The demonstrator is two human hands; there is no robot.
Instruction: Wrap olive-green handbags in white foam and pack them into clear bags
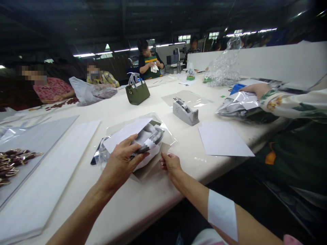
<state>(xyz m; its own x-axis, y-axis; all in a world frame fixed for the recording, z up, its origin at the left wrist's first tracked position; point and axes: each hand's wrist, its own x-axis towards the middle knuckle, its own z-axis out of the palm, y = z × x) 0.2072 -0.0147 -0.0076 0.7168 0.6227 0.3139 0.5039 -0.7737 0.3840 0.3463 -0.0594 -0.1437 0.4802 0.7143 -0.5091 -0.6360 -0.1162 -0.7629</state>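
My left hand (125, 154) is closed round a wrapped bundle (150, 139) of white paper and clear plastic, with grey padded parts showing on top. A folded white sheet (130, 131) leans over the bundle's far left side. Under and beyond the bundle lies a clear plastic bag (167, 131), flat on the table. At the bundle's near right, my right hand (170, 162) pinches the edge of a thin, greyish sheet (150, 166) between thumb and fingers. A dark flat item (95, 153) sticks out at the bundle's left.
A grey tape dispenser (185, 112), white papers (223, 139) and a green handbag (138, 93) stand or lie beyond. At right a person's hand (258, 89) rests on a plastic-wrapped bundle (240, 105). White boards (51, 183) and brown-gold chains (15, 163) are at left. Several people sit behind.
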